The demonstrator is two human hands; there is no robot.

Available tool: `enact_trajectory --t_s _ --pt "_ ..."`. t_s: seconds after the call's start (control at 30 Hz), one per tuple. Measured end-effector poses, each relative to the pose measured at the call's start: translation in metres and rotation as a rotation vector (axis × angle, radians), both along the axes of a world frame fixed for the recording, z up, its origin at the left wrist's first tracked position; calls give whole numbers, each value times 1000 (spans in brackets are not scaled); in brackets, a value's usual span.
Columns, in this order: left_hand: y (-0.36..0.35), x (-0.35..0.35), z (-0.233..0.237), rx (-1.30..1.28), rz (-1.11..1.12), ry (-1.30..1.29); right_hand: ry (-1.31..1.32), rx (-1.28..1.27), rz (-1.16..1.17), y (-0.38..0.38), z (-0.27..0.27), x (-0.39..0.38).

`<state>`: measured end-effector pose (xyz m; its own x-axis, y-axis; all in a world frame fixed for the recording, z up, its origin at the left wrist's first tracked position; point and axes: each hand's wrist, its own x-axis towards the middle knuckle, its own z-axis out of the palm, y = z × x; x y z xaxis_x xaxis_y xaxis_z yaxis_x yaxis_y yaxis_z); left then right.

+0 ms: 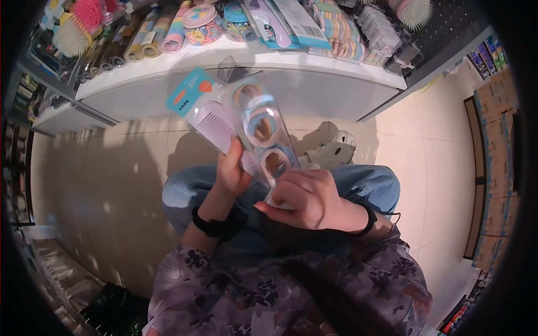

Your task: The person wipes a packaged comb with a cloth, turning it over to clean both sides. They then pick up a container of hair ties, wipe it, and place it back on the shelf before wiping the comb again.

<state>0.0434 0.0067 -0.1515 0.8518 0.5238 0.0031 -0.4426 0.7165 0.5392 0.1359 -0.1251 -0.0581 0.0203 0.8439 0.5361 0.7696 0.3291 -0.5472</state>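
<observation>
My left hand [231, 171] is closed on a pink comb [216, 120] in a clear package with a teal card top [190, 92]. Its thumb lies over the comb's lower part. Overlapping the comb on the right is a long clear pack of pastel hair ties [262, 127], with three round coils showing. My right hand [302, 199] has its fingers pinched at the lower end of that pack. Both items are tilted, tops toward the shelf, above my lap.
A white shelf [235, 56] ahead holds rolled hair ties [175, 33], round tubs [202, 25], carded packs [280, 25] and small clear boxes [378, 33]. Brushes [73, 33] hang at upper left. Cardboard boxes [496, 168] are stacked at right.
</observation>
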Motion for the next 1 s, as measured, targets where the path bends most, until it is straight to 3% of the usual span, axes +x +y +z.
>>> enact_trajectory --t_s 0.07,0.33,0.4,0.43,0.5,0.57,0.77,0.8,0.87,0.9,0.97,1.0 --pt "-1 2 -3 211 57 62 25 -26 1 -1 -1 0" --pt "-5 3 7 38 1 88 256 -120 147 -2 5 11" --pt "-4 4 9 -6 -6 94 574 -213 434 -2 4 15" --pt "-2 4 10 -39 -10 65 578 -214 434 -3 3 18" --pt "3 6 9 -76 -11 37 914 -334 790 -5 1 23" --pt "11 5 4 -138 -172 -297 975 -283 845 -8 -3 26" --pt "9 4 -1 -136 -64 -150 1385 52 -2 -4 9 28" --pt "10 4 -2 -103 -78 -177 1385 52 -2 -3 3 35" --pt "9 3 2 -98 -55 -148 426 68 -212 -2 -13 50" --pt "8 2 3 -92 -30 -119 425 67 -212 -1 -7 47" --pt "6 2 2 -66 24 -40 -41 -311 -309 4 11 33" --pt "5 2 1 -37 76 42 -39 -312 -311 5 7 27"
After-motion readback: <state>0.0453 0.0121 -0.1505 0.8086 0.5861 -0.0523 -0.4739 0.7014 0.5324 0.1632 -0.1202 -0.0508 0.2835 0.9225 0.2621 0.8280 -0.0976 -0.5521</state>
